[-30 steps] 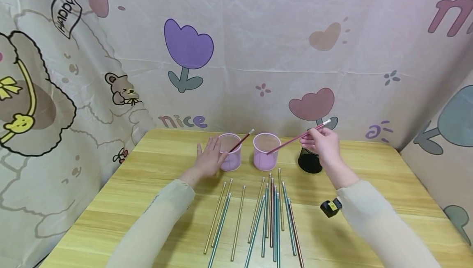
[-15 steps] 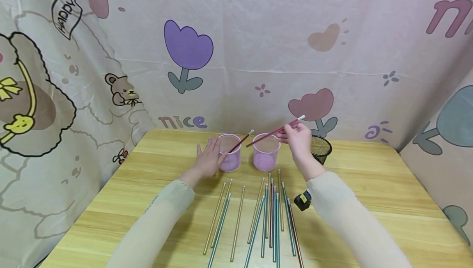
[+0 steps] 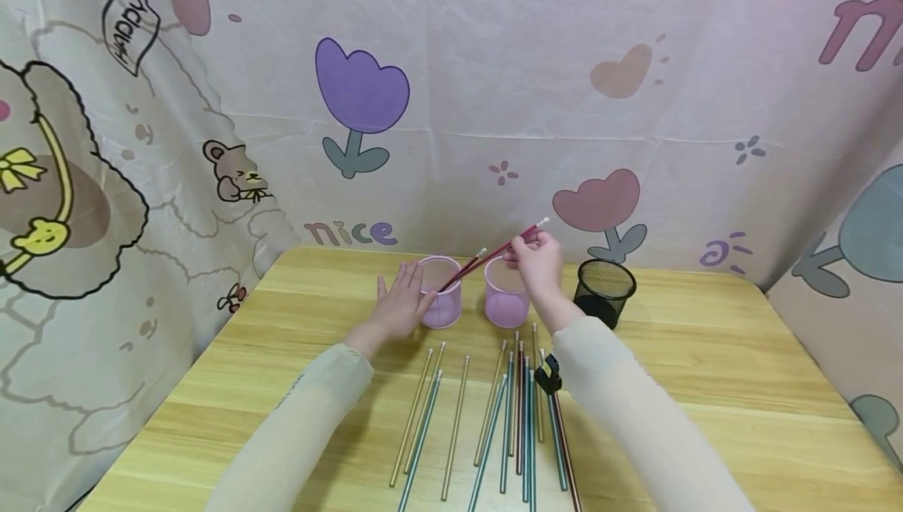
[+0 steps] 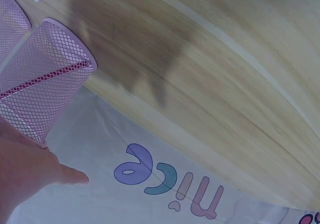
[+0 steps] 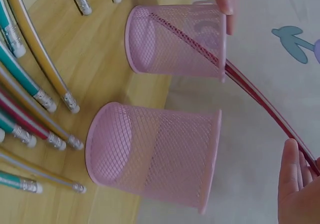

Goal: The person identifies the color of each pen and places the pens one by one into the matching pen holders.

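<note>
My left hand [image 3: 402,300] rests on the side and rim of the left pink mesh pencil cup [image 3: 441,312], its fingers fairly straight. One dark red pencil [image 3: 469,263] leans inside that cup. Between thumb and fingers, my right hand [image 3: 542,270] pinches a red pencil [image 5: 272,112] near its eraser end. This pencil slants down to the left, its lower end at the left cup's mouth; whether it is inside is hard to tell. Beneath the right hand stands a second pink mesh cup [image 5: 152,156], with no pencil visible in it.
A black mesh cup [image 3: 608,292] stands to the right. Several gold, teal and dark red pencils lie on the wooden table [image 3: 282,418] in front of the cups, erasers toward them. A printed curtain [image 3: 451,88] hangs behind. A small black device [image 3: 548,375] sits at the right wrist.
My right hand has moved left with the red pencil, from near the black cup across the second pink cup to the left pink cup's mouth. My left hand has stayed put.
</note>
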The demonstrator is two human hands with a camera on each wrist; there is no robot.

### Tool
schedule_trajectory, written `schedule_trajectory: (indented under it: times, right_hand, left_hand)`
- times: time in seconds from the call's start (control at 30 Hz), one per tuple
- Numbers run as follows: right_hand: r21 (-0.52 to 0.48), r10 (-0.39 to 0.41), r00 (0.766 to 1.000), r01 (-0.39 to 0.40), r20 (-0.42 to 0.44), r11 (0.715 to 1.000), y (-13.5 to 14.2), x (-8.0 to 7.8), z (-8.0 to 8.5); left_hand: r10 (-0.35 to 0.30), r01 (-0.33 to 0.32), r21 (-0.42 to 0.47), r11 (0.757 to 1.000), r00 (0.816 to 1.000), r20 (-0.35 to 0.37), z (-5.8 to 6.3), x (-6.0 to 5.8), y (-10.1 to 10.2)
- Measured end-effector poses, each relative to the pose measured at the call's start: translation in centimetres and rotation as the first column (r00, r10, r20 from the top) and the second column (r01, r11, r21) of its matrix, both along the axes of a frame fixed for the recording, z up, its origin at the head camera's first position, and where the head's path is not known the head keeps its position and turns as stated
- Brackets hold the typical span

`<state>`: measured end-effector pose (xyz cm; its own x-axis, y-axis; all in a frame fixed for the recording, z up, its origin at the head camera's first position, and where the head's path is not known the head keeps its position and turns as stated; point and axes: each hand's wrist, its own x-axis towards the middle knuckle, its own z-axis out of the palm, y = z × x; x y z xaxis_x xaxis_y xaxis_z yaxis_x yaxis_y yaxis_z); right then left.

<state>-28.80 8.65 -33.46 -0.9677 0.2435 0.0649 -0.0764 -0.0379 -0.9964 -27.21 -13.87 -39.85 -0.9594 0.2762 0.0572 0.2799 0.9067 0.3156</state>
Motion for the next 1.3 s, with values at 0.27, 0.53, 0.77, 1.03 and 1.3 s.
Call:
schedule_trajectory:
  times: [0.27,0.53,0.77,1.03,1.3]
  right_hand:
    - [0.097,0.014,1.000,-0.015,0.012,0.995,-1.7,-0.3,-0.4]
    - [0.140,0.053,0.996,-0.062,0.069,0.988,-2.5,-0.6,-1.3]
    - [0.205,0.137,0.982,-0.162,0.131,0.965,-2.8,-0.6,-1.5]
    - [0.254,0.234,0.940,-0.296,0.248,0.921,-2.2,-0.3,-0.7]
    - [0.265,0.258,0.930,-0.326,0.262,0.908,0.5,0.2,0.6]
  left_hand:
    - [-0.005,0.005,-0.004,1.000,1.000,-0.006,0.0,0.0,-0.1]
    - [-0.003,0.003,-0.004,1.000,1.000,0.001,0.0,0.0,0.1]
    - [0.006,-0.006,-0.001,1.000,1.000,0.001,0.0,0.1,0.0]
    - [0.006,-0.006,-0.009,1.000,1.000,0.004,-0.1,-0.1,0.1]
    - [0.007,-0.007,-0.010,1.000,1.000,0.009,0.0,-0.1,0.0]
